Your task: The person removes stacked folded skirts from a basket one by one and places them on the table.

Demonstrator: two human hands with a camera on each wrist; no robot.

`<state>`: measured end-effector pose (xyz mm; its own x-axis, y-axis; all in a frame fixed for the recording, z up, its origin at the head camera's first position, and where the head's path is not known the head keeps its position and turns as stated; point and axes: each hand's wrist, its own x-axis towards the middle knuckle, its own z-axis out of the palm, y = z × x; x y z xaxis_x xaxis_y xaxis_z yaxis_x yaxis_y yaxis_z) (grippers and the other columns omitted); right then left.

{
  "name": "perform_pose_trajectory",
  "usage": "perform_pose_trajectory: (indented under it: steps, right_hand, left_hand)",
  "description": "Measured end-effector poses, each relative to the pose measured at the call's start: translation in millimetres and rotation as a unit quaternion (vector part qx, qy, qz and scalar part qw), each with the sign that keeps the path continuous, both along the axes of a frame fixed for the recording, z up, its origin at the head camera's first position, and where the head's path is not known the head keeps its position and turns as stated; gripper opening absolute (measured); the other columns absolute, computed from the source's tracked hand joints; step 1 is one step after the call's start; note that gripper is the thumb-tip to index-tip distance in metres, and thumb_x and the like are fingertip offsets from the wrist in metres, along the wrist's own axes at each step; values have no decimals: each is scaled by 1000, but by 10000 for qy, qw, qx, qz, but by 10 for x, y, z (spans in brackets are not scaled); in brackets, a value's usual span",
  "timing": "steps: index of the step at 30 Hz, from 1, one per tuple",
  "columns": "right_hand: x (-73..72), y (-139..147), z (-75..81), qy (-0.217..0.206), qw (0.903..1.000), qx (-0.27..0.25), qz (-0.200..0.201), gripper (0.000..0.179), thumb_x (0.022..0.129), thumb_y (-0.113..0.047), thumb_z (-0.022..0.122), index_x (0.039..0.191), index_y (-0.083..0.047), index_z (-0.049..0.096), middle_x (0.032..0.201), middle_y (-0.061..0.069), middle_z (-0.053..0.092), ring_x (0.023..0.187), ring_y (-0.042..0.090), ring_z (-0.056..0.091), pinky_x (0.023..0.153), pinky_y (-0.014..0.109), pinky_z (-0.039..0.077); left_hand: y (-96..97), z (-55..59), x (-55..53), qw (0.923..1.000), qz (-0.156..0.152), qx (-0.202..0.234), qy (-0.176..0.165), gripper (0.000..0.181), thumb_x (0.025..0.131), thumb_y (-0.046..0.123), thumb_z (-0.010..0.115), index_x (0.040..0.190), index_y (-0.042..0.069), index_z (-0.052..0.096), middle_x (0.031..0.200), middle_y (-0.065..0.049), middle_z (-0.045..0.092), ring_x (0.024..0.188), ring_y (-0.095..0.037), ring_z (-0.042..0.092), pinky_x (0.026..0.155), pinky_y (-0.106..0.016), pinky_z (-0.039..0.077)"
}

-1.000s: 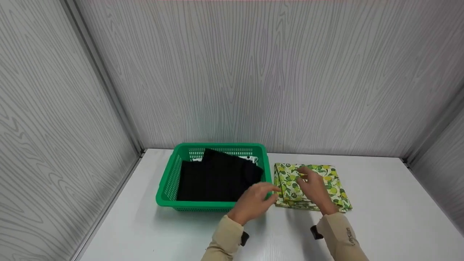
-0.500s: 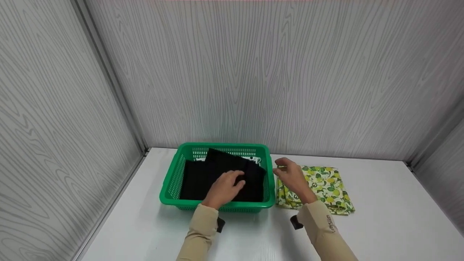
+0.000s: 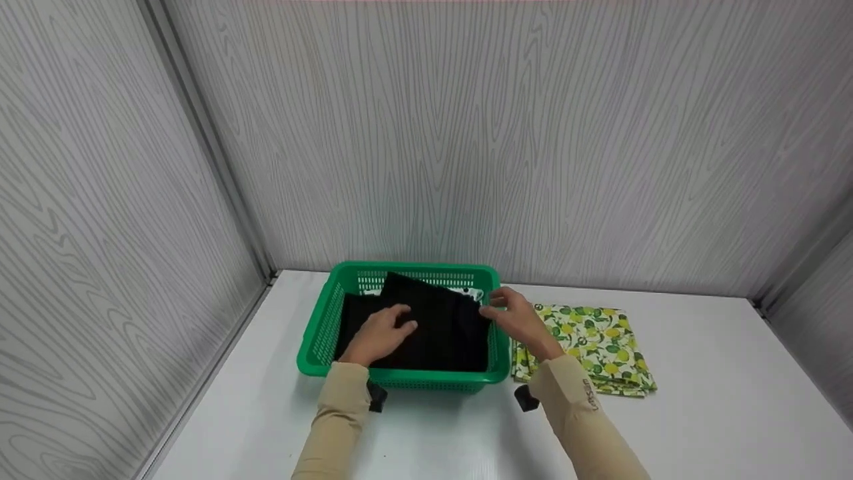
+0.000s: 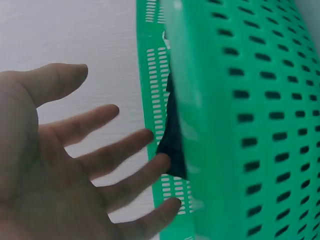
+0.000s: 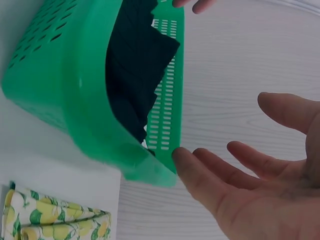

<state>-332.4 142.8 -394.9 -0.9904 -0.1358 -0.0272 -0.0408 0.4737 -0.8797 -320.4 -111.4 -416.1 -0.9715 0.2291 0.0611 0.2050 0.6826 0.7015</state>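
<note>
A green plastic basket [image 3: 436, 379] with slotted walls stands on the white table and holds folded black cloth [image 3: 426, 327]. A bit of white patterned cloth [image 3: 474, 293] shows behind the black one. Over the left part of the basket hovers my left hand [image 3: 380, 335], its fingers spread and relaxed, as the left wrist view [image 4: 100, 165] also has it. Above the basket's right rim is my right hand [image 3: 523, 323], fingers loosely bent and holding nothing. Partly behind that arm, to the right of the basket, lies a folded lemon-print cloth [image 3: 600, 340].
The white table [image 3: 706, 373] extends right of the lemon-print cloth and in front of the basket. A grey wood-grain panel [image 3: 426, 133] rises behind it, with side panels at left and right. Black wrist devices [image 3: 526, 398] hang under both cuffs.
Both hands have moved left, from beside and above the lemon-print cloth to over the basket. The basket and the cloths keep their places; the view has shifted slightly.
</note>
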Motion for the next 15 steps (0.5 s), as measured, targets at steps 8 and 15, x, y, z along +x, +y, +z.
perform_pose_trajectory:
  steps: [8, 15]
  right_hand:
    - [-42, -160, 2, -520, 9985, -87, -114, 50, 88, -25, 58, 127, 2, 44, 120, 20, 52, 107, 30, 51, 89, 46, 41]
    - [-43, -290, -33, -792, 9965, -196, -170, 55, 88, -29, 57, 130, 1, 39, 130, 21, 43, 113, 31, 45, 92, 48, 38]
  left_hand:
    - [-184, 42, -57, 9993, 242, 113, -261, 47, 92, 26, 53, 132, 3, 46, 132, -18, 46, 119, -33, 43, 95, -47, 36]
    - [-305, 15, -113, 9975, 434, 103, -556, 51, 93, 26, 51, 135, -2, 40, 134, -24, 40, 120, -38, 40, 95, -49, 35]
